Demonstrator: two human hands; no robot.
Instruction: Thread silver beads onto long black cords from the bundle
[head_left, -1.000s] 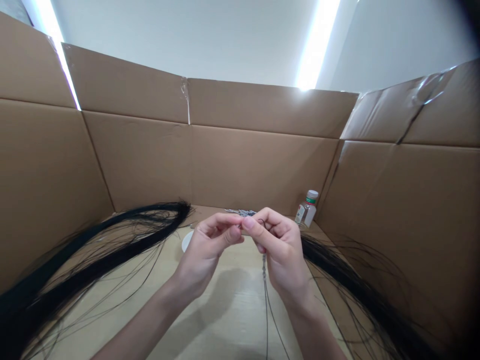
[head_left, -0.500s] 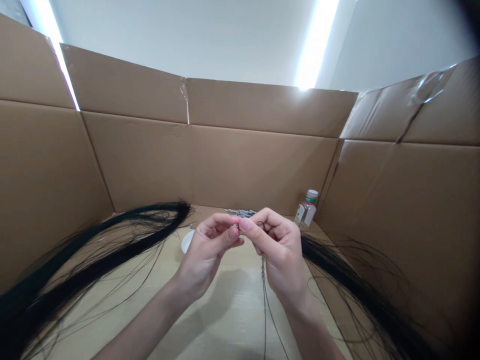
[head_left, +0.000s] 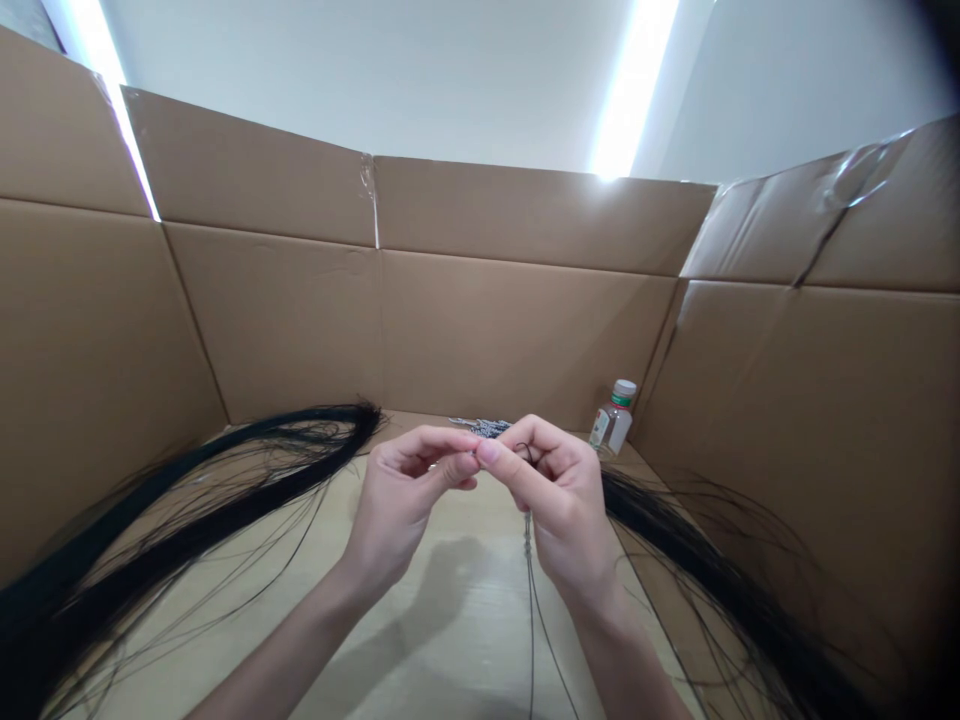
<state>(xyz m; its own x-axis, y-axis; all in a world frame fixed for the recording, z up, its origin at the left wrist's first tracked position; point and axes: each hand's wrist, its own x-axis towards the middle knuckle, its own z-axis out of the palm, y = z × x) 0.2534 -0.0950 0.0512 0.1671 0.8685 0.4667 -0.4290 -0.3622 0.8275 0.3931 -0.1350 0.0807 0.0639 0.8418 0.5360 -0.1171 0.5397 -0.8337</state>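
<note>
My left hand [head_left: 401, 500] and my right hand [head_left: 559, 505] meet fingertip to fingertip above the wooden table [head_left: 450, 620], both pinched together. My right hand pinches a thin dark cord [head_left: 530, 600] with small beads or knots on it, which hangs straight down from the fingers. The left fingertips press on the same spot, and what lies between them is too small to make out. A little heap of small silvery parts [head_left: 480, 427] lies just behind the hands.
A long bundle of black strands [head_left: 225, 480] curves over the table at the left, another bundle [head_left: 720, 580] at the right. A small clear bottle [head_left: 613, 416] with a white cap stands at the back right corner. Cardboard walls [head_left: 480, 320] enclose the table on three sides.
My left hand has shifted slightly left and upward and now covers the small white disc that showed beside it. The right hand and hanging cord have barely moved.
</note>
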